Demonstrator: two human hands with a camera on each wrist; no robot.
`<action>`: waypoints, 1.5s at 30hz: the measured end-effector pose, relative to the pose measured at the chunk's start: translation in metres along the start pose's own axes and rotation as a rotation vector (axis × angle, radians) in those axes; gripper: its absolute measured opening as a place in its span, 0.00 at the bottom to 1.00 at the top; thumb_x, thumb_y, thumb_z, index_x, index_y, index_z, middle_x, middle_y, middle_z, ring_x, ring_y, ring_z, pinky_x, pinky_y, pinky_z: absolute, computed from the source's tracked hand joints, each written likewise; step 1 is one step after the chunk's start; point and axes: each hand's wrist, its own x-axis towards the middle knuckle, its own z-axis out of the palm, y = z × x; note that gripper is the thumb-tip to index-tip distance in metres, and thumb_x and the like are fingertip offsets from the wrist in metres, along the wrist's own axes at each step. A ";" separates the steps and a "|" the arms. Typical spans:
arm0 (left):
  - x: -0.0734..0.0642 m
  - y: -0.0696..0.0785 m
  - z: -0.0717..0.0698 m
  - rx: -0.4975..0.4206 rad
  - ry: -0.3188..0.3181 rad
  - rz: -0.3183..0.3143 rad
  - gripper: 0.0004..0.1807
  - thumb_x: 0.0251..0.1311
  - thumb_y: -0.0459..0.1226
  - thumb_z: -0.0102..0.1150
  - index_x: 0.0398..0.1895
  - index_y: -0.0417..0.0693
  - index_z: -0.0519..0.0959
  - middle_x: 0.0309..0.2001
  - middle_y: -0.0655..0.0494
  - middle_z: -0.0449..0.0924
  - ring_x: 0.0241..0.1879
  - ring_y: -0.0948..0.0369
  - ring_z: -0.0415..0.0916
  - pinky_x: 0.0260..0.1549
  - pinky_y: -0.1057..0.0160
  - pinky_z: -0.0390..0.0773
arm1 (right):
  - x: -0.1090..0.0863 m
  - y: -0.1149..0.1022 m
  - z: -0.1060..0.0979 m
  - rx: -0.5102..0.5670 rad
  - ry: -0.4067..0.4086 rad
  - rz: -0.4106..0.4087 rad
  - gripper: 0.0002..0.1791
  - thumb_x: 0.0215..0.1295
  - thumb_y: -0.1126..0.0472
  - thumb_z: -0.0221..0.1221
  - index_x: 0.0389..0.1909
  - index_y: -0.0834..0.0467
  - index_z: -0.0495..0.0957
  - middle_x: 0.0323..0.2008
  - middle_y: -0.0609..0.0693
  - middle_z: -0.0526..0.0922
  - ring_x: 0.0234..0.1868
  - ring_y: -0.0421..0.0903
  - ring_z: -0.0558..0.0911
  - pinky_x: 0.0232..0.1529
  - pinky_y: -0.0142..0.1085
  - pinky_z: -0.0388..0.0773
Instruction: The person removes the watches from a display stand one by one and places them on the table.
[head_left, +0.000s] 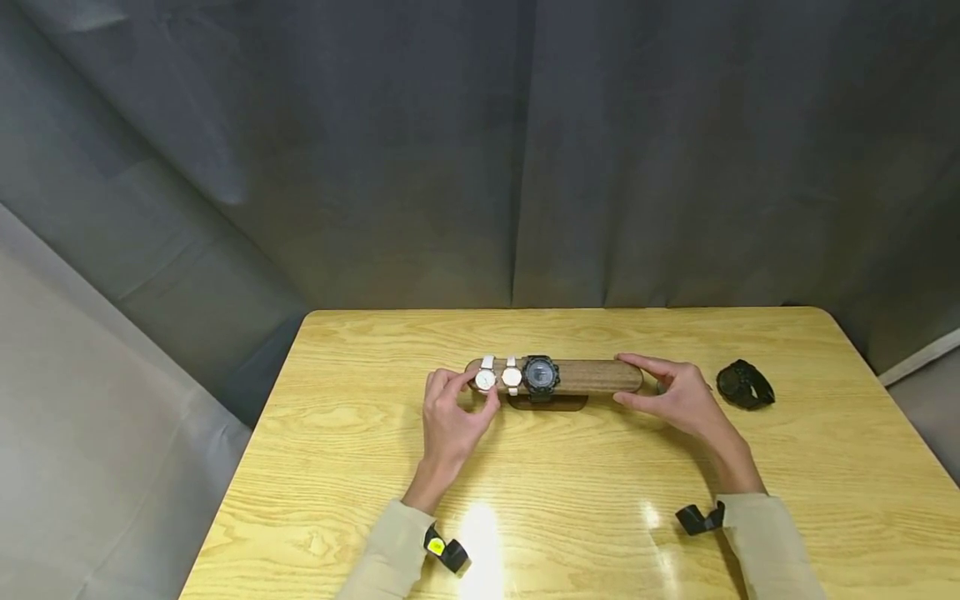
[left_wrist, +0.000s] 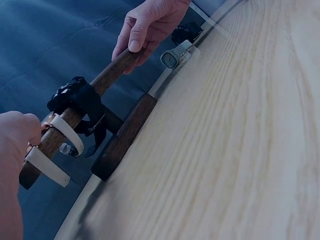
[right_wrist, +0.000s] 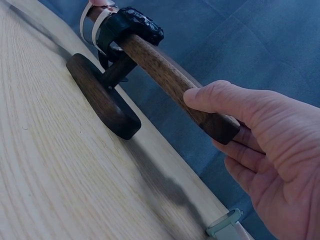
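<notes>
A wooden watch stand (head_left: 596, 377) holds its bar raised above a dark base (head_left: 551, 404). Around the bar's left part hang two white-strapped watches, the outer white watch (head_left: 486, 379) and an inner white watch (head_left: 512, 377), with a chunky black watch (head_left: 541, 376) beside them. My left hand (head_left: 452, 421) pinches the outer white watch between thumb and fingers at the bar's left end. At the opposite end, my right hand (head_left: 682, 402) grips the bar, thumb on the near side and fingers beyond, as the right wrist view shows.
Another black watch (head_left: 744, 385) lies on the wooden table (head_left: 337, 467), right of my right hand. A pale green watch (left_wrist: 171, 59) lies near that hand, mostly hidden in the head view. Dark grey curtain (head_left: 420, 167) hangs behind the table.
</notes>
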 end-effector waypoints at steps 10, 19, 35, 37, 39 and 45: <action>0.006 -0.005 -0.008 0.010 0.007 -0.044 0.18 0.50 0.38 0.77 0.41 0.34 0.88 0.30 0.49 0.76 0.35 0.54 0.74 0.30 0.50 0.85 | 0.004 -0.001 0.002 0.012 -0.009 -0.009 0.33 0.60 0.50 0.77 0.67 0.46 0.81 0.67 0.53 0.80 0.32 0.41 0.78 0.18 0.36 0.70; 0.009 -0.009 -0.013 0.030 0.035 -0.043 0.16 0.47 0.39 0.77 0.36 0.37 0.87 0.30 0.48 0.76 0.33 0.54 0.73 0.30 0.49 0.83 | 0.001 0.002 -0.002 -0.007 -0.013 -0.008 0.33 0.61 0.50 0.76 0.68 0.46 0.80 0.67 0.54 0.80 0.44 0.40 0.80 0.25 0.34 0.74; 0.018 -0.016 -0.027 0.065 -0.024 -0.125 0.15 0.45 0.38 0.74 0.34 0.39 0.83 0.30 0.50 0.75 0.32 0.52 0.74 0.29 0.64 0.78 | -0.003 0.001 -0.004 0.011 -0.012 -0.011 0.32 0.62 0.52 0.75 0.68 0.47 0.80 0.67 0.56 0.80 0.33 0.34 0.77 0.23 0.33 0.72; 0.019 -0.018 -0.029 0.074 -0.029 -0.137 0.15 0.45 0.38 0.75 0.33 0.39 0.83 0.30 0.50 0.75 0.32 0.51 0.74 0.29 0.65 0.77 | -0.003 0.000 -0.004 0.025 -0.015 -0.013 0.32 0.62 0.53 0.76 0.68 0.48 0.80 0.67 0.57 0.80 0.22 0.32 0.71 0.20 0.33 0.70; 0.020 -0.021 -0.032 0.089 -0.036 -0.142 0.15 0.44 0.38 0.74 0.33 0.38 0.83 0.30 0.50 0.75 0.32 0.52 0.74 0.28 0.64 0.77 | -0.004 -0.001 -0.003 0.041 -0.017 -0.007 0.32 0.61 0.53 0.76 0.68 0.49 0.81 0.67 0.58 0.80 0.15 0.35 0.58 0.15 0.35 0.67; 0.023 -0.029 -0.042 0.197 -0.091 -0.149 0.14 0.44 0.38 0.74 0.31 0.38 0.82 0.30 0.50 0.75 0.33 0.56 0.72 0.28 0.62 0.80 | -0.007 -0.004 -0.005 -0.007 -0.015 0.015 0.33 0.61 0.50 0.76 0.68 0.46 0.80 0.68 0.55 0.79 0.59 0.45 0.82 0.41 0.28 0.78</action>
